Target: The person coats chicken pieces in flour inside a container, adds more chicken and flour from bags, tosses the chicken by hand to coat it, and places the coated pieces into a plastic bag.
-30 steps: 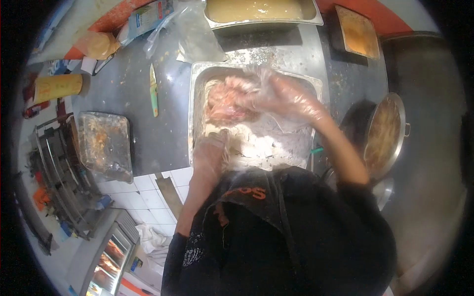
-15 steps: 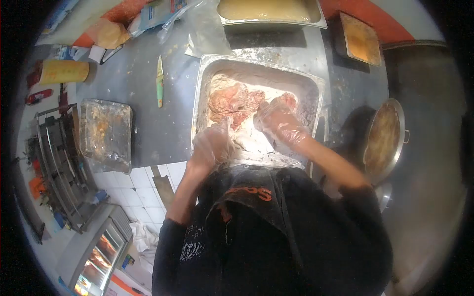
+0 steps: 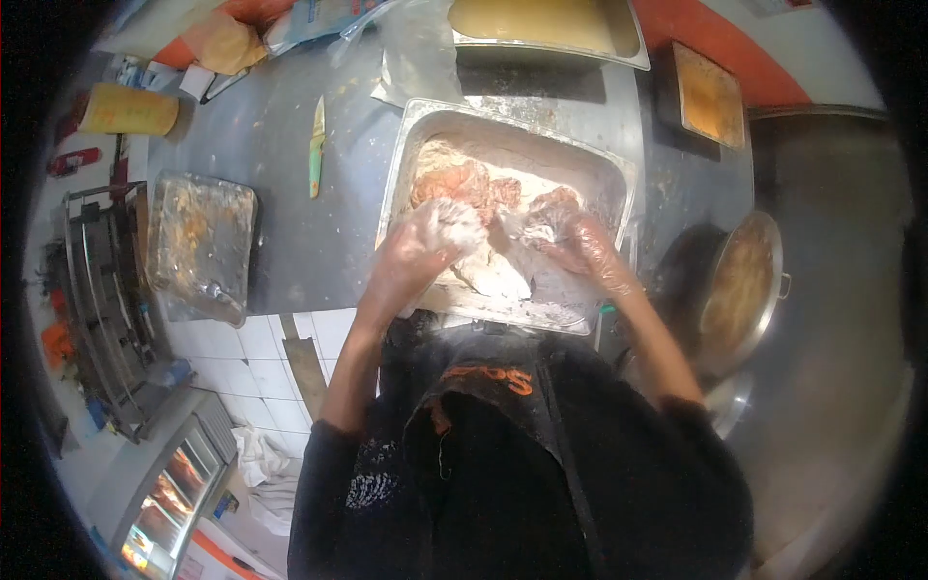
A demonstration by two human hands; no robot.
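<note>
A deep metal tray (image 3: pixel 626 184) holds pale flour (image 3: pixel 488 271) and pieces of raw meat (image 3: pixel 452 182). My left hand (image 3: pixel 425 242), in a clear plastic glove, is over the tray's left half, its curled fingers coated with flour beside the meat. What it holds, if anything, is hidden. Over the right half is my gloved right hand (image 3: pixel 578 249), its fingers bent round a floury piece of meat (image 3: pixel 553 208).
A green-handled knife (image 3: pixel 316 159) and a dirty tray (image 3: pixel 201 242) lie left. Behind are a plastic bag (image 3: pixel 416 58) and a pan of pale liquid (image 3: pixel 546 24). An orange-topped container (image 3: pixel 710 95) and a round pot (image 3: pixel 744 290) stand right.
My right hand has come down from above the meat to the tray's right side. My left hand has moved up and right, closer to the meat. The view has shifted slightly.
</note>
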